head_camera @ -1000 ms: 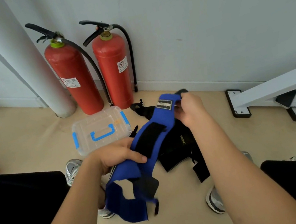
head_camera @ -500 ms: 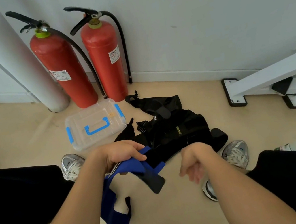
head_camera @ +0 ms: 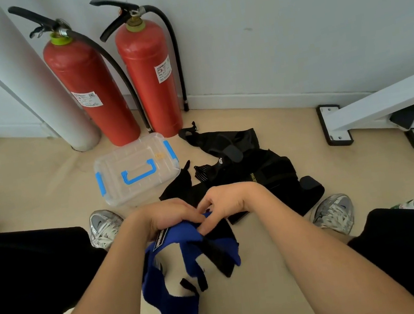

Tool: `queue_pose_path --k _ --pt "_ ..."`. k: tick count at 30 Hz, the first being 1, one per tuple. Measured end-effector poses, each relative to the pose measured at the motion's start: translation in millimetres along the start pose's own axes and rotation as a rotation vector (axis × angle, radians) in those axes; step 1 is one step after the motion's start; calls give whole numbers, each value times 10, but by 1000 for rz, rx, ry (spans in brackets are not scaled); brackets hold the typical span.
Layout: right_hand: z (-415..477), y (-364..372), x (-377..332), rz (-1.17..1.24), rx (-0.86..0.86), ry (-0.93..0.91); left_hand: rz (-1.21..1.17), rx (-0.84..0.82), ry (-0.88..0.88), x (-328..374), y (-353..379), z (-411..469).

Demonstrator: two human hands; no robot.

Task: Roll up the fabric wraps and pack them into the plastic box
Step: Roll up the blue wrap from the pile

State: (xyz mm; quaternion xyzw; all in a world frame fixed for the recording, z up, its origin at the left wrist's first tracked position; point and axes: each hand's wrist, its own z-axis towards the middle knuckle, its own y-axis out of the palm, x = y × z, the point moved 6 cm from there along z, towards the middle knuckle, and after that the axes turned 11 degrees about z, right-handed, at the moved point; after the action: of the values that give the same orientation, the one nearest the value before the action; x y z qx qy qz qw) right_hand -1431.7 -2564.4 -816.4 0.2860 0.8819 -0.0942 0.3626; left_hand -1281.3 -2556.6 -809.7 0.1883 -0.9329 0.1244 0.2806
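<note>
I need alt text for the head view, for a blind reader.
Left hand and right hand grip a blue fabric wrap, its end hanging down. Beyond lie black wraps and a closed plastic box, beside two red fire extinguishers.

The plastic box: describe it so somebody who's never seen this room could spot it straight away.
Two red fire extinguishers stand against the white wall. On the floor in front of them lies the plastic box. It is clear with a blue handle and blue latches, unlike the black wraps heaped beside it.

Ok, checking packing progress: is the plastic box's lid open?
No, the plastic box has its lid on, blue handle lying flat.
</note>
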Motion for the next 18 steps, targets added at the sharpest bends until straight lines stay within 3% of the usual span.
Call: queue_pose_path --k 3,7,12,14,18 --pt "-27 -40 155 4 -34 89 40 59 -153 -203 -91 -46" --pt "-116 -127 479 37 9 210 225 8 -261 -322 -116 -78" --pt "-110 -12 780 11 -28 396 326 88 -169 -194 -164 -63" --pt "-73 84 675 11 -86 327 297 121 -74 -97 -161 -54" --pt "-10 115 280 256 -84 50 259 209 89 76 -178 -14"
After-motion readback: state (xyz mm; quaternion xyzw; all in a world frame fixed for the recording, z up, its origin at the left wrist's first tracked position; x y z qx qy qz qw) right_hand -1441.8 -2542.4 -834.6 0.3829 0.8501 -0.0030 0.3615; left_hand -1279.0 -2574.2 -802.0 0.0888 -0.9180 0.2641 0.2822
